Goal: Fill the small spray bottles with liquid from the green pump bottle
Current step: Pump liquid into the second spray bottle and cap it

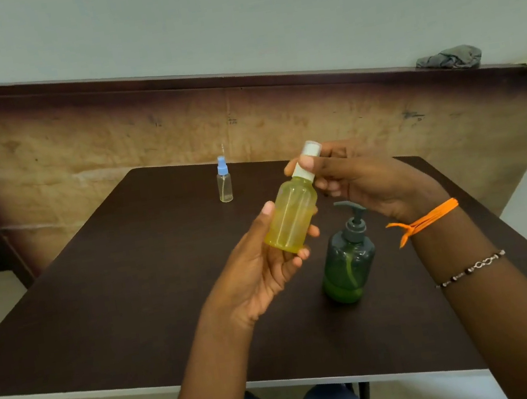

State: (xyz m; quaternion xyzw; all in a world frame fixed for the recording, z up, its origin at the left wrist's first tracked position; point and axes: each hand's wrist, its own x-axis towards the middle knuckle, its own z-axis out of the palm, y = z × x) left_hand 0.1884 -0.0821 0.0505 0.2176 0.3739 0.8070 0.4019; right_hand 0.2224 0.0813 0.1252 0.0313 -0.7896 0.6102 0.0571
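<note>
A yellow translucent plastic spray bottle (292, 217) is held tilted above the dark brown tabletop (134, 306), its body gripped by the left hand (262, 268) and its white cap (308, 159) pinched by the right hand (356, 181). A dark green pump bottle (348, 262) stands just below the right hand. No writing is legible.

A single head-worn camera is looking forward and down from close above the table's (134, 306) near edge, facing its far edge and the wall (226, 15) beyond.
</note>
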